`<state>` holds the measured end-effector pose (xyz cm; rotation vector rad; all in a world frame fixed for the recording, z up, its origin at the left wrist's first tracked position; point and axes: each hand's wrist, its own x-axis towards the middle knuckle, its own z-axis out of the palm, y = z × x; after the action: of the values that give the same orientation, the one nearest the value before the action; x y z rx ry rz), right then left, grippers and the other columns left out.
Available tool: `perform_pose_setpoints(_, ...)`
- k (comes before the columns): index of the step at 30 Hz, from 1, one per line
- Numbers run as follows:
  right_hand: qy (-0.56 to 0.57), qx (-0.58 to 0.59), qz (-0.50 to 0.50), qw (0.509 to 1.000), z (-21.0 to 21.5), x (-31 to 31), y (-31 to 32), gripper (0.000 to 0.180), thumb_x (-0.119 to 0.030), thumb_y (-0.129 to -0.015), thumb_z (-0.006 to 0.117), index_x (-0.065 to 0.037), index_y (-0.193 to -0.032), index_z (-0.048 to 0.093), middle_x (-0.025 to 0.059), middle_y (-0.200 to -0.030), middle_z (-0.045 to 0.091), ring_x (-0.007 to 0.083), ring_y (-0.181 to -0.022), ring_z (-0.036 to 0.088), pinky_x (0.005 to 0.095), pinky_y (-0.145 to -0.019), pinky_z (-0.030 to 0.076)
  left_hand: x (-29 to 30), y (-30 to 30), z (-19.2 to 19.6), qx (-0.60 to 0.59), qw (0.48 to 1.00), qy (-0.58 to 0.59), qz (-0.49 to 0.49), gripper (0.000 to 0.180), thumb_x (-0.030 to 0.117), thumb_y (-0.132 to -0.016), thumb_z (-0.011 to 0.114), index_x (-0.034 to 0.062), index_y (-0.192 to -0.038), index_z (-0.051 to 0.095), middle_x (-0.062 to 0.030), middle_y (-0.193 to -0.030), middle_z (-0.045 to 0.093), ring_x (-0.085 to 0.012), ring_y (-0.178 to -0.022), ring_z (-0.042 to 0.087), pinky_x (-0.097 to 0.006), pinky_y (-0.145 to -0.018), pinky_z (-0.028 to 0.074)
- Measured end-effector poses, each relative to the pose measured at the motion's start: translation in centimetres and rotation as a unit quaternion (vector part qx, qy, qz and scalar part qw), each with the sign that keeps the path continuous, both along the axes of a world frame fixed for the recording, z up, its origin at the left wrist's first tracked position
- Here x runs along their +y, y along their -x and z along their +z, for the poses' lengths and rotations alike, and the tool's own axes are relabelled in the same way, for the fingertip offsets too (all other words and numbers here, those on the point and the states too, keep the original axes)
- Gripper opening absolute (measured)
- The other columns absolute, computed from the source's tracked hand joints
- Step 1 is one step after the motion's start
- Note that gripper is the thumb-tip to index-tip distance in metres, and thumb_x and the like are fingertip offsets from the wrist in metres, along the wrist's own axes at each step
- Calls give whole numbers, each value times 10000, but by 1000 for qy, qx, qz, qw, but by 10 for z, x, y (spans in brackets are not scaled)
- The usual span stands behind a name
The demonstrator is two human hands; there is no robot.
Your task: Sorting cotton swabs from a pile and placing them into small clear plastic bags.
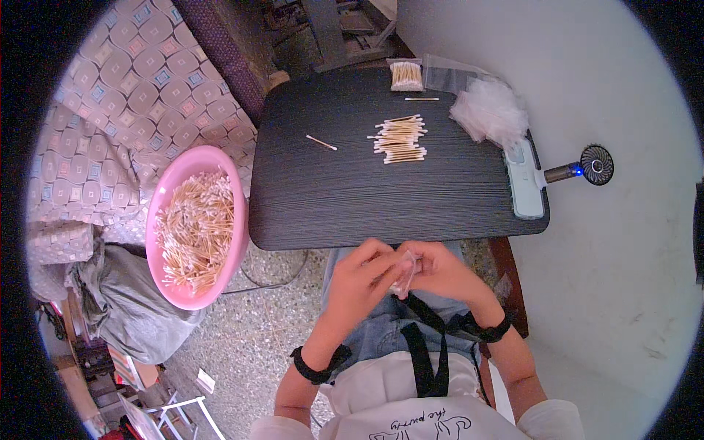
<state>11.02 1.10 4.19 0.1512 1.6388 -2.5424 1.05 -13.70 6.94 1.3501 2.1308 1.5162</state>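
Above my lap, just off the near edge of the black table, both hands meet at a small clear plastic bag. My left hand pinches it from one side, and the fingers of my right hand close on its other side. What the bag contains, if anything, I cannot make out. Beyond my hands, a loose stack of cotton swabs lies on the table. One single swab rests to its left and another swab behind it. A filled bag of swabs sits at the far edge.
A pink basin heaped with cotton swabs stands left of the table. At the back right lies a pile of clear plastic bags. A pale phone and a small fan occupy the right edge, beside a white wall.
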Motion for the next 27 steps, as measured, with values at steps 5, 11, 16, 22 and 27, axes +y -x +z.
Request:
perform_pose_setpoints(5,-129,-45,-55,989,8,9,-3,104,-16,-847,608,-8,-933,549,6,-864,568,91,-835,588,239,-719,499,-9,23,13,-7,991,128,-42,196,206,-741,733,98,-897,687,-58,-921,646,-226,-806,623,-325,-727,490)
perform_pose_setpoints(11,-87,7,-100,991,15,14,-1,179,-37,-854,609,-6,-1026,572,18,-934,606,92,-877,590,241,-763,481,-16,38,-19,37,995,35,-90,165,174,-755,727,72,-876,676,-52,-937,665,-194,-841,621,-314,-791,465)
perform_pose_setpoints(16,-63,-14,-84,994,20,20,-2,197,-82,-877,605,-14,-1060,581,40,-1042,623,93,-908,593,243,-758,483,-13,21,-24,-284,958,-47,-8,129,89,-818,678,30,-928,645,-51,-933,652,-109,-844,601,-257,-771,459)
perform_pose_setpoints(22,-13,-37,-55,998,20,15,1,225,-91,-823,666,-20,-1026,602,18,-950,626,88,-864,589,237,-739,479,-2,7,-15,-252,964,-64,60,155,55,-840,654,5,-980,611,-53,-887,641,-97,-790,600,-231,-713,469)
perform_pose_setpoints(27,-27,-71,13,997,21,17,2,261,-115,-799,700,-27,-1024,603,10,-938,634,81,-834,586,227,-691,482,-5,8,-18,-197,973,-70,94,167,47,-822,665,7,-975,610,-77,-900,637,-118,-769,606,-236,-681,477)
